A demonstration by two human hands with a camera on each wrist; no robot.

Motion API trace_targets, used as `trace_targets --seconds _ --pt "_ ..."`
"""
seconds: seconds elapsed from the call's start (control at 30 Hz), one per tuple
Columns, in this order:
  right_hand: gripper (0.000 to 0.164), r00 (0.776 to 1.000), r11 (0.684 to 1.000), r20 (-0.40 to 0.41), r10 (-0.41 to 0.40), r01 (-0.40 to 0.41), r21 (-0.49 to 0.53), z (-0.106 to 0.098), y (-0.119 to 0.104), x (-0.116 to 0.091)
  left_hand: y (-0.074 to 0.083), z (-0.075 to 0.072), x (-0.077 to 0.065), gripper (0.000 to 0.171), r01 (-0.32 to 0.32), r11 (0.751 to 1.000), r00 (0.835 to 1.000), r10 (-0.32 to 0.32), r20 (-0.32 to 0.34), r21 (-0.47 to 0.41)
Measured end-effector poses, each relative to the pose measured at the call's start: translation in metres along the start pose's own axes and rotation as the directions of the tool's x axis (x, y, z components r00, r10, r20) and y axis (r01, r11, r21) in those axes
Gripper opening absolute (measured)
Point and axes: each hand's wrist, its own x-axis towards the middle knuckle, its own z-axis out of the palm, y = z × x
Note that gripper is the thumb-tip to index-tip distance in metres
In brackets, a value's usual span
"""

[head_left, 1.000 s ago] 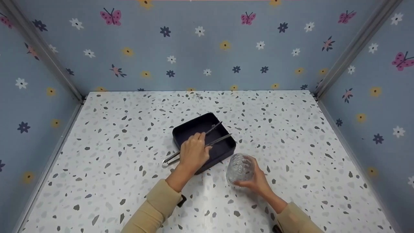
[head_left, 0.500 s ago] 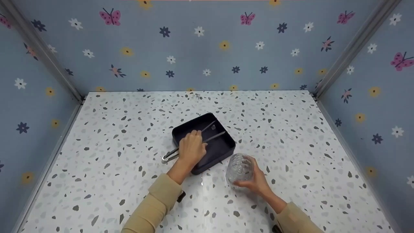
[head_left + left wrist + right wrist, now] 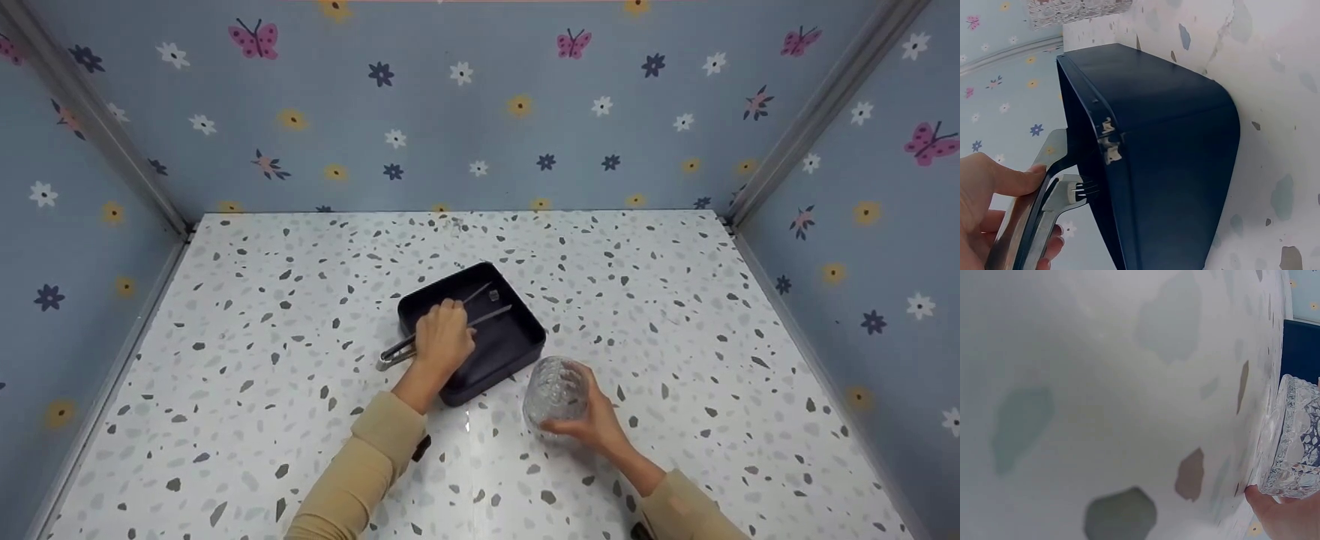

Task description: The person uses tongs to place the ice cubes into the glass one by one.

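Note:
My left hand grips a pair of metal tongs over a dark navy rectangular box. Their two arms reach down into the box, tips spread apart. A small clear cube lies on the box floor near the tips; whether they touch it I cannot tell. In the left wrist view, thumb and fingers squeeze the tongs beside the box. My right hand holds a patterned clear glass by its side, just right of the box. The glass appears close up in the right wrist view.
A white speckled tabletop lies under everything. Blue walls with flowers and butterflies enclose it at the back and both sides. Chipped paint marks the box rim in the left wrist view.
My left hand has drawn the tongs slightly back toward the left, and their tips have come closer together. The cube shows more plainly now. My right hand and the glass stay put.

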Motion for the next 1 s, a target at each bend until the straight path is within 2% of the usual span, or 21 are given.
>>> trace_targets --seconds 0.27,0.53,0.6,0.83,0.9,1.0 --pt "0.096 1.0 0.999 0.001 0.01 -0.01 0.033 0.001 0.007 0.001 -0.001 0.009 0.007 0.026 -0.015 1.0 1.0 0.014 0.028 0.025" --pt "0.096 0.999 0.999 -0.003 0.037 -0.037 0.003 0.001 0.007 0.001 -0.005 0.018 0.014 0.02 -0.02 0.999 1.0 0.02 0.011 0.033" --pt "0.096 0.999 0.999 -0.005 0.038 -0.038 -0.01 0.0 0.004 0.0 -0.006 0.02 0.016 0.019 -0.014 0.999 1.0 0.014 0.011 0.029" --pt "0.091 1.0 0.997 0.0 -0.022 0.022 0.07 -0.005 -0.025 -0.004 -0.013 0.028 0.021 0.016 -0.014 0.999 0.999 0.013 0.036 0.029" --pt "0.091 1.0 0.997 0.001 -0.024 0.024 0.069 -0.005 -0.025 -0.005 -0.014 0.029 0.022 0.016 -0.012 1.0 0.999 0.011 0.046 0.028" --pt "0.092 1.0 0.999 0.005 -0.016 0.016 0.036 -0.003 -0.014 -0.003 -0.016 0.03 0.025 0.015 -0.005 1.0 0.998 0.003 0.063 0.02"
